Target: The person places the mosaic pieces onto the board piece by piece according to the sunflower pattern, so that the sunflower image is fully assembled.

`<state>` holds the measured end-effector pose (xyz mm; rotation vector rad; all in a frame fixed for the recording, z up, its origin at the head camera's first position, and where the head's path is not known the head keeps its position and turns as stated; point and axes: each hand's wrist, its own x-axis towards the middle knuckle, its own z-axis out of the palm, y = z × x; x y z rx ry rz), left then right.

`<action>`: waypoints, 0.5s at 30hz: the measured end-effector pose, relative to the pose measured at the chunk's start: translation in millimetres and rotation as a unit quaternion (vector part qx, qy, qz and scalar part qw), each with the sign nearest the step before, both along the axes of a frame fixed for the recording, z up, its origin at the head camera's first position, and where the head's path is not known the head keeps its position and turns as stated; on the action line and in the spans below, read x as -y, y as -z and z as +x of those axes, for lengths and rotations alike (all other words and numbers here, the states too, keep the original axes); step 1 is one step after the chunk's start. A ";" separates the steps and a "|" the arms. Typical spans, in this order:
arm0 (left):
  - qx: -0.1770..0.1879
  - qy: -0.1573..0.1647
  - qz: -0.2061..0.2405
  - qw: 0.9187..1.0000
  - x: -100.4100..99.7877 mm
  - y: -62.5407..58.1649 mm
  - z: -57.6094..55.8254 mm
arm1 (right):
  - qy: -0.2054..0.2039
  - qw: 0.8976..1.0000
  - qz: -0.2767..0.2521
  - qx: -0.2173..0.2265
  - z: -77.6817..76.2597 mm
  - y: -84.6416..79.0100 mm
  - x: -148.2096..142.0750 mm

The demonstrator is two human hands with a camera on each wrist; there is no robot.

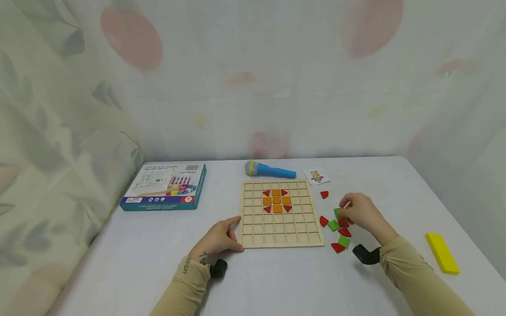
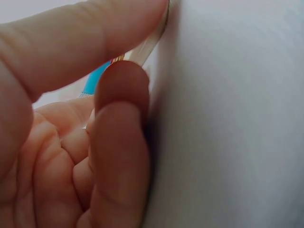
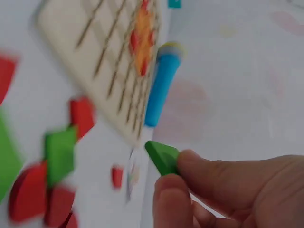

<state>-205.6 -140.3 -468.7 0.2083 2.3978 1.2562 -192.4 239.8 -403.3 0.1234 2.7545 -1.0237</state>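
My right hand (image 1: 361,212) pinches a green tile (image 3: 163,157) between thumb and finger, raised off the table in the right wrist view. Below it lie several loose red quarter-round tiles (image 1: 344,232) and green square tiles (image 1: 344,241), right of the board. At the wooden grid board (image 1: 281,228), my left hand (image 1: 216,237) touches the left edge, its thumb by the near corner and its forefinger farther up. Set in the grid are orange squares (image 1: 275,193) around an orange round piece (image 1: 277,201), with red pieces (image 1: 287,208) at the corners.
Behind the board lies a blue toy microphone (image 1: 276,170), and a small pattern card (image 1: 316,176) is to its right. A flat game box (image 1: 163,188) rests at the back left. On the right is a yellow block (image 1: 442,253). One red tile (image 1: 324,194) lies apart near the card.
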 end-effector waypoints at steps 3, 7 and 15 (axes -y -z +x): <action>-0.002 0.002 -0.003 1.000 -0.5 -0.7 0.5 | 0.008 0.998 -0.067 -0.004 -12.3 -2.1 20.3; -0.007 0.003 -0.008 1.000 -0.8 -1.3 1.2 | 0.009 0.989 -0.146 0.007 -25.5 3.3 52.4; -0.013 0.002 -0.019 1.000 -1.1 -0.5 1.3 | 0.033 0.983 -0.178 0.026 -38.8 31.2 103.3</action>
